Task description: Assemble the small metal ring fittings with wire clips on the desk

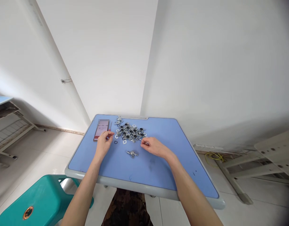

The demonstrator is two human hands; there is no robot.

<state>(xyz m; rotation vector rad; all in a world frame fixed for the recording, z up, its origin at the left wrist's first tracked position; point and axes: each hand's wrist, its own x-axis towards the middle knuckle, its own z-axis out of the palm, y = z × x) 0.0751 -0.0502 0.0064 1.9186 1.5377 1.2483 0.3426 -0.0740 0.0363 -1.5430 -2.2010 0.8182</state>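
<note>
On the blue tabletop a small metal fitting with side arms [132, 153] lies by itself between my hands, touched by neither. My left hand [105, 142] is closed, fingers curled together beside the red-handled screwdriver [110, 128], partly covering its handle. Whether anything sits between these fingertips cannot be made out. To the right, my right hand [152, 146] has thumb and fingers pinched together near the pile's edge; whatever they hold is too small to name. The pile of small metal parts with black round centres [131, 131] lies just beyond both hands.
A phone showing a timer [102, 128] lies left of the pile. A black ring [116, 142] and flat metal plates [124, 142] lie near the pile's front. A green stool [38, 197] stands at the front left. White walls rise behind the table [88, 160].
</note>
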